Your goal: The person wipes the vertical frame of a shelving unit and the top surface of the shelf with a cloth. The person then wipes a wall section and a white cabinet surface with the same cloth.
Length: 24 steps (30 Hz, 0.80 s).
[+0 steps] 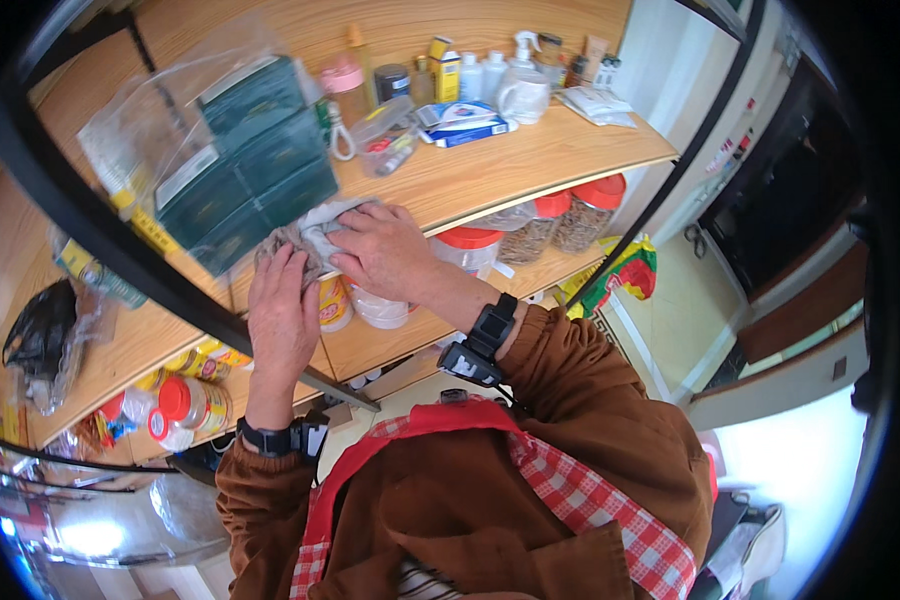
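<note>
My right hand [379,251] holds a light grey-blue cloth [330,219] at the front edge of the wooden shelf [450,184]. The fingers of my left hand [281,307] are curled over a crumpled grey-brown cloth [292,244] just beside it. The two cloths touch, and I cannot tell whether they are one piece. Right behind them, dark green boxes [259,161] are stacked inside a clear plastic bag. A black metal post [157,255] of the rack slants past my left hand, on its left side.
Further back stand a clear plastic container [386,142], blue-and-white boxes [465,124], a white mug [523,96] and several bottles. Red-lidded jars [589,214] fill the shelf below. A black plastic bag [41,322] lies at the left; another rack post [667,187] rises at the right.
</note>
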Each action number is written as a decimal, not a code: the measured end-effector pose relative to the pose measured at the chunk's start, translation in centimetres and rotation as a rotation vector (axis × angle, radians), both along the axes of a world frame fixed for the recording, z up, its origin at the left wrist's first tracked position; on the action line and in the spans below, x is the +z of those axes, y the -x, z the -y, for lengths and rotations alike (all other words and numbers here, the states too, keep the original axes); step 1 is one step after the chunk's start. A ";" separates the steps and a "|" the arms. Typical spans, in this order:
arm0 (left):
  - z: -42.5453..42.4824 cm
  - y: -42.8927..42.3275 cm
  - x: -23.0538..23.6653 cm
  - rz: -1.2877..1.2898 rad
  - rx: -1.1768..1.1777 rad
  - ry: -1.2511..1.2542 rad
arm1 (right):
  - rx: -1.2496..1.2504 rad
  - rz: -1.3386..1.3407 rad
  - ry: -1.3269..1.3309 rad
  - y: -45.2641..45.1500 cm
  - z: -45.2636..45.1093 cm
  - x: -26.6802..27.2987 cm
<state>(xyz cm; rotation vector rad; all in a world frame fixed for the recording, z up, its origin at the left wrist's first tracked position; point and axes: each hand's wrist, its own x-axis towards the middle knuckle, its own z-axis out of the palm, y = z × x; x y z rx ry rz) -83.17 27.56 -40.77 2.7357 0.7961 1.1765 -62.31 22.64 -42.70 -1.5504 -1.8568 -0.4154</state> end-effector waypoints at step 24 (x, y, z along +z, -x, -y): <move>5.1 -26.3 -0.4 -0.154 -0.549 -0.119 | -0.659 -0.093 0.100 -25.5 13.8 0.7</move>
